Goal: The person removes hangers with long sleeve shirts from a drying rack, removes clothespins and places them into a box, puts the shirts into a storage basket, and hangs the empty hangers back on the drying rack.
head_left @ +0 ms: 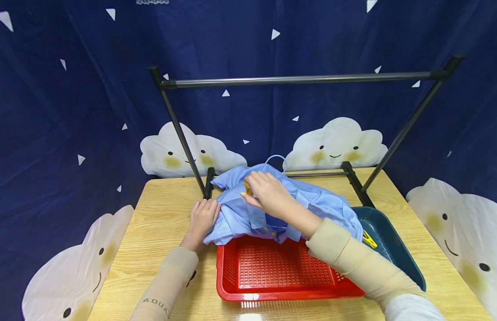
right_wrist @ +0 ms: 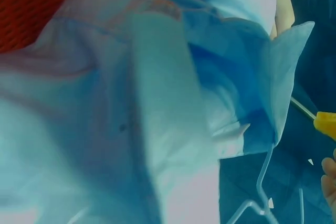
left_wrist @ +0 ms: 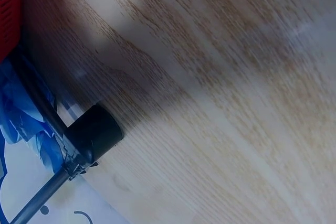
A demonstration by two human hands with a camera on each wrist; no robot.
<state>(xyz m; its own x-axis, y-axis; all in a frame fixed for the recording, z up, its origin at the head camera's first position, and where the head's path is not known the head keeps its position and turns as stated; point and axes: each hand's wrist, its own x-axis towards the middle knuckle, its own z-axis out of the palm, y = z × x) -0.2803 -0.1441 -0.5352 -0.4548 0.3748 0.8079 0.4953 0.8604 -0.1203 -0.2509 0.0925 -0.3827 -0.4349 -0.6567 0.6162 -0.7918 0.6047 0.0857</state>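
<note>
In the head view, a blue garment (head_left: 236, 218) lies across the back of a red basket (head_left: 288, 296) and the tabletop (head_left: 168, 209) behind it, beneath the bar of a black rack (head_left: 296, 80); a pale hanger hook (head_left: 276, 157) sticks up past its far edge. The step in hand looks like fixing the garment with a clip, as the right hand (head_left: 265, 189) pinches a yellow clip (head_left: 247, 189) between thumb and fingers, just over the cloth. The left hand (head_left: 203, 217) touches the garment's left edge, palm down; whether it grips the fabric or only rests there, I cannot tell. Another yellow clip (head_left: 369, 239) is in the dark tray (head_left: 405, 249) at the right. The next move seems to call for squeezing the held clip and a steady left hand on the cloth. In the left wrist view, the rack's foot stands on the wood grain with blue cloth beside it, and no fingers show. In the right wrist view, folds of the garment fill most of the frame, and fingertips appear at the right edge, near the pinched clip
</note>
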